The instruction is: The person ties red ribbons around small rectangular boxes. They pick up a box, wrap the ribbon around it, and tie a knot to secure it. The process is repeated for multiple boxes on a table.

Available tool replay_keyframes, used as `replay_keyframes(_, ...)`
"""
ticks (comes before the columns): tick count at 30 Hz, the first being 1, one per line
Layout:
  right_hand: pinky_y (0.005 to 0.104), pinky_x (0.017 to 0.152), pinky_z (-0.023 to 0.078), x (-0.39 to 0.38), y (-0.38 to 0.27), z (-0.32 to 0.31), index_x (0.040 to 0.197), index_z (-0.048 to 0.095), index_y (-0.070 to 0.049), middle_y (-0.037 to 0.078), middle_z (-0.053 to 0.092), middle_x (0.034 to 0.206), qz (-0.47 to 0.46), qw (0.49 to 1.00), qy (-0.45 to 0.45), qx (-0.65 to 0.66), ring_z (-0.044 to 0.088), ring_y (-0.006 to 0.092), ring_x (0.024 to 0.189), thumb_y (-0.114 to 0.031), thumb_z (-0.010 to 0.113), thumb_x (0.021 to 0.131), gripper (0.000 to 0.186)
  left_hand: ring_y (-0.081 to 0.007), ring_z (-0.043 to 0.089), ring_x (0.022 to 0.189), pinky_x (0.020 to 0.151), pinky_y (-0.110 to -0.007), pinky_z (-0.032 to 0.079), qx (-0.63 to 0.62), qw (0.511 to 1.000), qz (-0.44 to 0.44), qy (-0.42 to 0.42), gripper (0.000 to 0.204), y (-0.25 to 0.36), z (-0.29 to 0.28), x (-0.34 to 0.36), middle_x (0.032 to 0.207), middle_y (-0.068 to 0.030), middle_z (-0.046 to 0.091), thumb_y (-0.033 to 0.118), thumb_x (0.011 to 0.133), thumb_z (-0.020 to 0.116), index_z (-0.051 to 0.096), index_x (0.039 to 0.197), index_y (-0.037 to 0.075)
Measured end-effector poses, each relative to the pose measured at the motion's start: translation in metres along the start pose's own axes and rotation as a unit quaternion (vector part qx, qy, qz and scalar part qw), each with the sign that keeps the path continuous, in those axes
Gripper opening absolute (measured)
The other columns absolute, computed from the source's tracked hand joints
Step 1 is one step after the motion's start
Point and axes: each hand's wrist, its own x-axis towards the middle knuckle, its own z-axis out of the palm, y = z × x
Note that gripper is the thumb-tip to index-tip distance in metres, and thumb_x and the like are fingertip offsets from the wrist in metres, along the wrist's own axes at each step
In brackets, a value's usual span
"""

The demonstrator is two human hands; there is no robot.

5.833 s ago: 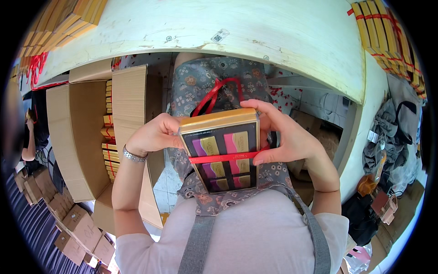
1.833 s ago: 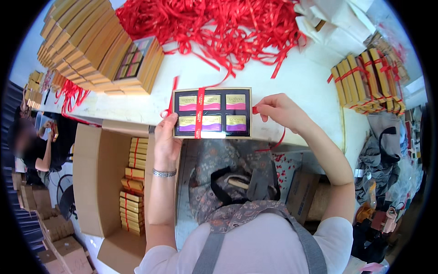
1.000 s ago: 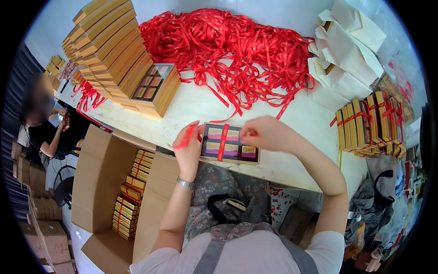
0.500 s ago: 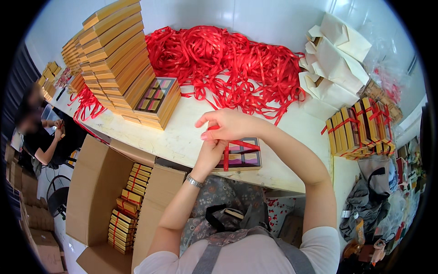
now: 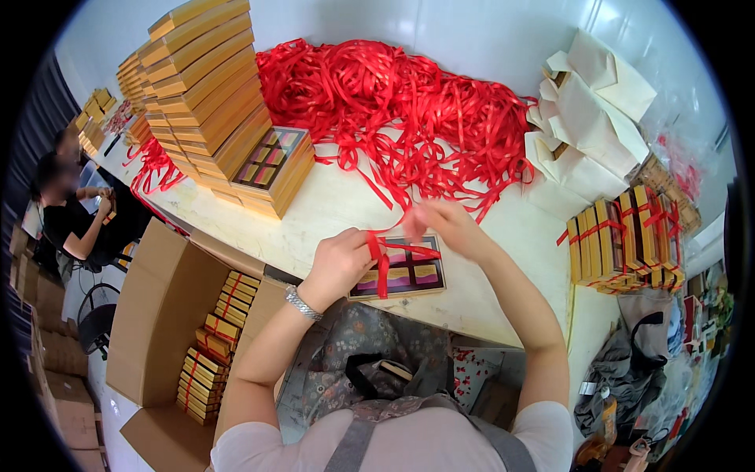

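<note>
A flat gift box (image 5: pixel 410 286) with a dark divided front and pink and gold pieces lies near the table's front edge. Red ribbon (image 5: pixel 383 277) crosses it lengthwise and crosswise. My left hand (image 5: pixel 338 266) is closed at the box's left part, thumb and fingers pinching the ribbon near the crossing. Above the box's far edge, my right hand (image 5: pixel 450 228) is blurred by motion, its fingers drawn together at a ribbon end that stretches from my left hand.
Tall stacks of gold boxes (image 5: pixel 208 102) stand at the left, beside a heap of red ribbons (image 5: pixel 393 94). White paper bags (image 5: pixel 594 118) and ribboned boxes (image 5: pixel 621 236) are on the right. An open carton (image 5: pixel 149 315) holds tied boxes at lower left. Another person (image 5: pixel 75 212) sits at far left.
My hands have moved apart: the left went down and left onto the box, the right swung rightward. A length of ribbon now stretches between them.
</note>
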Motion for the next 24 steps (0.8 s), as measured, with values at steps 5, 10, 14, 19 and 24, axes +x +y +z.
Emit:
replay_keyframes(5,0.0294,0.077,0.052,0.032,0.034,0.004,0.115,0.070,-0.008,0.007,0.072,0.091,0.069,0.968,-0.239,-0.045,0.064,0.0119,0.082,-0.012,0.061,0.091,0.026,-0.0229,0.068,0.083,0.066,-0.031,0.056,0.061,0.991,0.063,0.104,0.027,0.013,0.002,-0.003,0.098,-0.0084,0.071,-0.003,0.066,0.071,0.070,0.092,0.005)
replay_keyframes(10,0.0289,0.093,0.049,0.007,0.029,-0.013,0.120,0.066,0.000,0.008,0.071,0.110,0.156,0.982,-0.109,-0.004,0.065,0.0138,0.103,-0.012,0.055,0.099,0.027,-0.0237,0.067,0.096,0.107,-0.040,0.043,-0.259,0.957,-0.075,0.107,0.021,0.021,-0.002,-0.031,0.095,-0.0071,0.072,0.016,0.100,0.054,0.067,0.099,0.000)
replay_keyframes(14,0.0292,0.089,0.048,-0.009,0.037,0.015,0.112,0.062,0.003,0.010,0.069,0.102,0.098,0.928,-0.072,0.352,0.063,0.0168,0.098,-0.012,0.048,0.101,0.023,-0.0151,0.057,0.077,0.082,-0.033,0.048,-0.493,0.820,-0.281,0.077,0.021,0.008,0.014,-0.039,0.069,-0.0029,0.055,0.011,0.102,0.047,0.063,0.096,0.000)
replay_keyframes(19,0.0332,0.084,0.044,-0.026,0.045,0.039,0.098,0.058,-0.004,0.004,0.060,0.085,0.121,0.984,-0.082,0.104,0.055,0.0183,0.080,-0.015,0.046,0.100,0.016,-0.0216,0.049,0.074,0.073,-0.033,0.044,-0.081,0.987,-0.089,0.103,0.015,0.007,0.026,-0.060,0.073,-0.0066,0.056,0.000,0.093,0.050,0.064,0.095,0.005)
replay_keyframes(24,0.0411,0.088,0.042,-0.032,0.035,0.056,0.103,0.062,-0.007,0.008,0.063,0.088,-0.072,0.976,-0.029,-0.202,0.057,0.0286,0.078,-0.014,0.055,0.091,0.015,-0.0280,0.056,0.076,0.073,-0.035,0.048,-0.150,0.968,-0.181,0.087,0.015,-0.002,0.033,-0.075,0.088,-0.0136,0.063,0.002,0.095,0.051,0.065,0.100,0.006)
